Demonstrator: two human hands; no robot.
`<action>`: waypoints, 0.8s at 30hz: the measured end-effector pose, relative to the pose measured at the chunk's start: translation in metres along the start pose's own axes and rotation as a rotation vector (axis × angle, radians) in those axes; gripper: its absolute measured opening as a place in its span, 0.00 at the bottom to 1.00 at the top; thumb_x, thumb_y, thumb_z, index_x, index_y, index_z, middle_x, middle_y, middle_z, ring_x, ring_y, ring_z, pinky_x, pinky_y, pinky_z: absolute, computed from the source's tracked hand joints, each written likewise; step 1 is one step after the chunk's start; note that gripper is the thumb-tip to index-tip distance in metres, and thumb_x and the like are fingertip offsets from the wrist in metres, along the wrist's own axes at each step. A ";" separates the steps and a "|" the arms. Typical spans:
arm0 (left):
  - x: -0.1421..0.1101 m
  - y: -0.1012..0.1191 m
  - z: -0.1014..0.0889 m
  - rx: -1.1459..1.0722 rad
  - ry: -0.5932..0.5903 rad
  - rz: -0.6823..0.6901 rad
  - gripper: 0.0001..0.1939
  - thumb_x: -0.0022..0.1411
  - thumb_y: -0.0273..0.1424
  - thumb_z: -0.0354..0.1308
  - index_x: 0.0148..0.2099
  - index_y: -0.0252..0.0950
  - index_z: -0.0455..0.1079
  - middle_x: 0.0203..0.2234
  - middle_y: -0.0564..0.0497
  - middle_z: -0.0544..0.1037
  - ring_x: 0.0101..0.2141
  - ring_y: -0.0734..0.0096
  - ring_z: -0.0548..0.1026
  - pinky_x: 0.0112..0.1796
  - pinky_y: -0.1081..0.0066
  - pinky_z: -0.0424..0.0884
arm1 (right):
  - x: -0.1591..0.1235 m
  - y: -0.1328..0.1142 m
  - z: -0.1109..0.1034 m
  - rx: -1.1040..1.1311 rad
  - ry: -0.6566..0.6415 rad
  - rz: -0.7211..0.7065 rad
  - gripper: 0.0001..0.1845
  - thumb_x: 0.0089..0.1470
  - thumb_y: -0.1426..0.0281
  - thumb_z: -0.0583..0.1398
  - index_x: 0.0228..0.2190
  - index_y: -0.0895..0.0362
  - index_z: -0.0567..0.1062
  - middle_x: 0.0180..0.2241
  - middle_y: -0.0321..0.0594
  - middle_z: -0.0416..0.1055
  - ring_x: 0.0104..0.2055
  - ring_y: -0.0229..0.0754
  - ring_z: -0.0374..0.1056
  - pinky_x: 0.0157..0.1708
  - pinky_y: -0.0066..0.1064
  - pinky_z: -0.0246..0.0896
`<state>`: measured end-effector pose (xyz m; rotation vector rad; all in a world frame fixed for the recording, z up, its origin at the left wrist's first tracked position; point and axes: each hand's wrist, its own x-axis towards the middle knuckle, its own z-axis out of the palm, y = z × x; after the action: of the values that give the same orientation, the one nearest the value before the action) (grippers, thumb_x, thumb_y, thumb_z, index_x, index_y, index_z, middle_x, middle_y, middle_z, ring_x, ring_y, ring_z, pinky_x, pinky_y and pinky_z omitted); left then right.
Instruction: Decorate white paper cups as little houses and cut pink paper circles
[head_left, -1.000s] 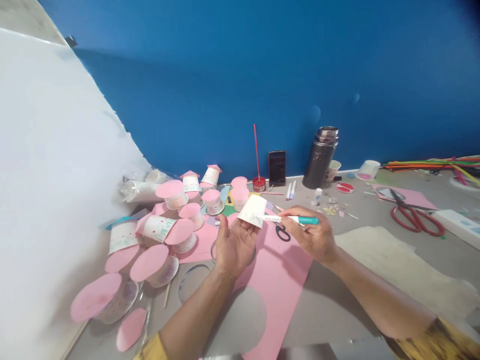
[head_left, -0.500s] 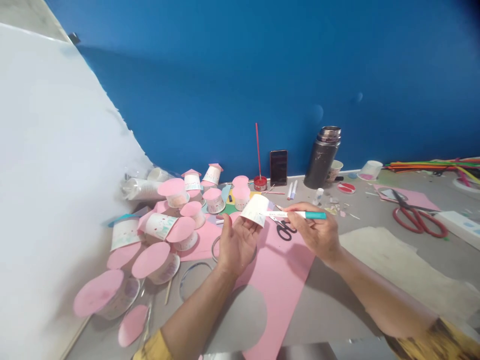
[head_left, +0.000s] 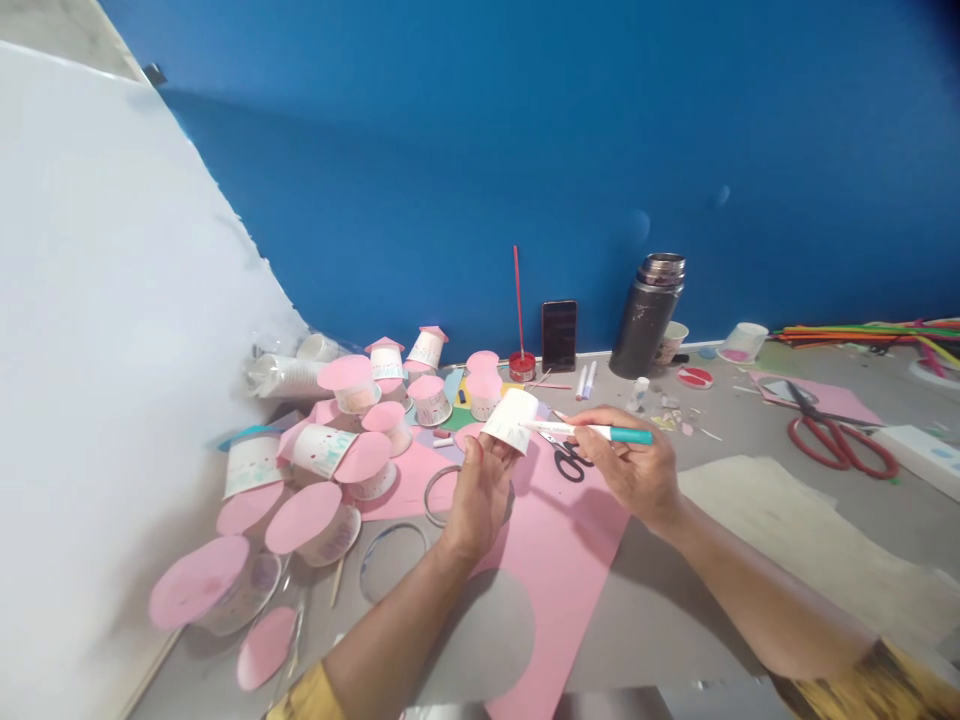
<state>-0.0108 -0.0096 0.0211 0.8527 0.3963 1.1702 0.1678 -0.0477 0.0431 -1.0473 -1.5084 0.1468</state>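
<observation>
My left hand (head_left: pixel 482 490) holds a white paper cup (head_left: pixel 512 420) tilted upside down, its fingers reaching up inside the rim. Pinched in my right hand (head_left: pixel 637 468) is a white marker (head_left: pixel 577 430) with a teal end, its tip at the cup's side. Below both hands lies a pink paper sheet (head_left: pixel 551 560) with a round cut-out. Black-handled scissors (head_left: pixel 570 462) rest on it, partly behind my right hand. Left of my left hand, tape rings (head_left: pixel 390 560) lie on the table.
Several decorated cups with pink paper discs (head_left: pixel 307 518) crowd the left side. Along the blue wall stand a phone (head_left: pixel 559 335), a dark flask (head_left: pixel 646 318) and a red pot with a stick (head_left: pixel 522 366). Red-handled scissors (head_left: pixel 844 445) and a cream cloth-like sheet (head_left: pixel 787 530) lie at right.
My left hand has turned slightly, its thumb now closer to the cup. The marker's tip has moved a little left along the cup's side. The view has shifted slightly.
</observation>
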 end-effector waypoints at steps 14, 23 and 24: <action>-0.004 -0.008 -0.003 0.150 0.010 0.062 0.32 0.65 0.56 0.55 0.61 0.40 0.73 0.64 0.44 0.72 0.67 0.55 0.62 0.68 0.58 0.52 | -0.001 -0.001 0.001 0.022 -0.091 -0.025 0.07 0.63 0.68 0.61 0.36 0.55 0.79 0.27 0.37 0.78 0.25 0.38 0.72 0.25 0.28 0.66; -0.004 -0.010 -0.004 0.094 0.026 0.051 0.25 0.70 0.47 0.55 0.63 0.41 0.71 0.62 0.47 0.74 0.68 0.58 0.61 0.69 0.57 0.50 | -0.002 0.002 0.002 0.051 -0.115 0.020 0.09 0.63 0.66 0.61 0.36 0.56 0.79 0.24 0.35 0.75 0.21 0.37 0.69 0.22 0.27 0.66; -0.004 -0.010 -0.004 0.066 0.049 0.032 0.25 0.70 0.46 0.56 0.63 0.42 0.71 0.62 0.47 0.74 0.69 0.58 0.60 0.69 0.57 0.50 | -0.002 0.002 0.001 0.055 -0.126 0.017 0.09 0.63 0.65 0.61 0.35 0.55 0.80 0.24 0.35 0.76 0.22 0.37 0.69 0.23 0.28 0.66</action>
<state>-0.0083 -0.0132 0.0105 0.8920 0.4650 1.2153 0.1675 -0.0477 0.0397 -1.0229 -1.5997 0.2696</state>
